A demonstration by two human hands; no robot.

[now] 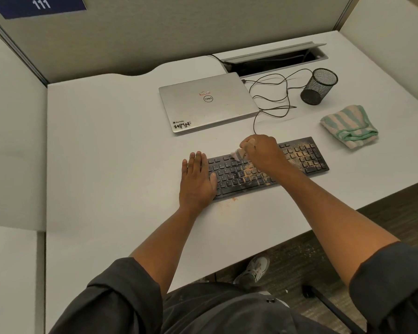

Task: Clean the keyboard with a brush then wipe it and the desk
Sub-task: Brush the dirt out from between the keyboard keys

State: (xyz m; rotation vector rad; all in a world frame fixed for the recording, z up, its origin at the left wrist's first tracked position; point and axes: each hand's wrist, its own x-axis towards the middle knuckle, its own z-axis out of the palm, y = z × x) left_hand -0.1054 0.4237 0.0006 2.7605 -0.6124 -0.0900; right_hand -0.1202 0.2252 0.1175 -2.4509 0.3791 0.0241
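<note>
Cubicle desk (106, 141) dusty near keyboard (299, 155); right fingers (247, 147) grasp brush (237, 155), left fingers (194, 159) flat.

A dark blue sign (38, 6) high on the cubicle partition (155, 25) carries the white number "111". On the closed silver laptop (206, 102), the round "DELL" logo (208, 99) sits upside down at the lid's center, just below a small red-and-white sticker (204, 93) whose print is too small to read. At the lid's near left corner, a sticker (182, 124) shows a small word that appears to read "Devfolio" above bold black lettering resembling "WMN:". Keyboard (268, 165) key legends are too blurred to read.
</note>
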